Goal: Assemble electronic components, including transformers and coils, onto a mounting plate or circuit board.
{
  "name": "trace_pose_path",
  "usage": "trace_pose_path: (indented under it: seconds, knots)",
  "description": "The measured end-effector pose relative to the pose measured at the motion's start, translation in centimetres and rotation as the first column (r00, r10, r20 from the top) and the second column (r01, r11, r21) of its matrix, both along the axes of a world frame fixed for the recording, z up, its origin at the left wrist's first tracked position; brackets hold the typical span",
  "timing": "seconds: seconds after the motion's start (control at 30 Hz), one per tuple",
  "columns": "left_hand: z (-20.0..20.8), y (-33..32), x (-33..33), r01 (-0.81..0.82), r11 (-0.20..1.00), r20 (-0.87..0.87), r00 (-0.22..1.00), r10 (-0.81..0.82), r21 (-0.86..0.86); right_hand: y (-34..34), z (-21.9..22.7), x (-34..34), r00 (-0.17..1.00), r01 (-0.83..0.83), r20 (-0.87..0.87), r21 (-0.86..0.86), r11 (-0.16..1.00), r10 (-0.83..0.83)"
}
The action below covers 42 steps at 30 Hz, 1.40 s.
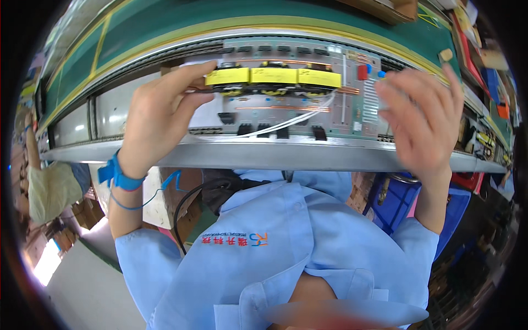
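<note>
A long circuit board (275,113) lies in front of me on a metal rail. Three black transformers wrapped in yellow tape (274,77) stand in a row along it. My left hand (159,107) is closed at the left end of the row, forefinger and thumb on either side of the leftmost transformer (228,77). My right hand (422,118), blurred by motion, hovers at the board's right end with fingers loosely bent and apart, nothing visible in them. Near it are a red block component (362,72) and small blue parts. White wires (291,119) run across the board's front edge.
The conveyor's metal front edge (286,156) runs between me and the board. Behind lies a green surface (181,25) with yellow strips. A blue wrist strap (124,176) with a cord is on my left wrist. Blue bins (390,203) stand below right; another person's arm (33,146) shows far left.
</note>
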<state>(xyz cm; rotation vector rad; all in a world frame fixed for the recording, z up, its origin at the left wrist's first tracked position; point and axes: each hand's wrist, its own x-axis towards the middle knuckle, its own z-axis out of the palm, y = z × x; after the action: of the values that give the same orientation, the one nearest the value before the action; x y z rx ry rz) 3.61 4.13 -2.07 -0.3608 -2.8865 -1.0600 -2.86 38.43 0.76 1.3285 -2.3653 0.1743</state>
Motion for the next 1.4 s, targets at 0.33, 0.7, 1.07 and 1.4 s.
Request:
trace_pose_path:
  seconds: [0.33, 0.7, 1.07, 1.4]
  knots:
    - [-0.8, 1.7, -0.1, 0.072, 0.996, -0.103, 0.992, -0.077, -0.045, -6.3, -2.2, 2.1, 0.870, -0.448, 0.093, -0.263, 0.854, 0.485]
    - [-1.8, 0.7, 1.3, 0.027, 0.956, -0.423, 0.893, -0.155, -0.292, -6.4, -0.1, -2.8, 0.625, 0.196, 0.728, -0.495, 0.846, 0.281]
    - [0.8, 0.8, -2.0, 0.111, 0.919, -0.611, 0.716, -0.339, -0.379, -8.8, -1.6, -3.3, 0.861, -0.236, 0.414, -0.188, 0.953, 0.295]
    - [0.5, 1.5, -6.6, 0.025, 0.988, 0.353, 0.932, -0.077, 0.150, -7.1, -1.1, -4.1, 0.858, -0.348, 0.351, -0.141, 0.927, 0.376]
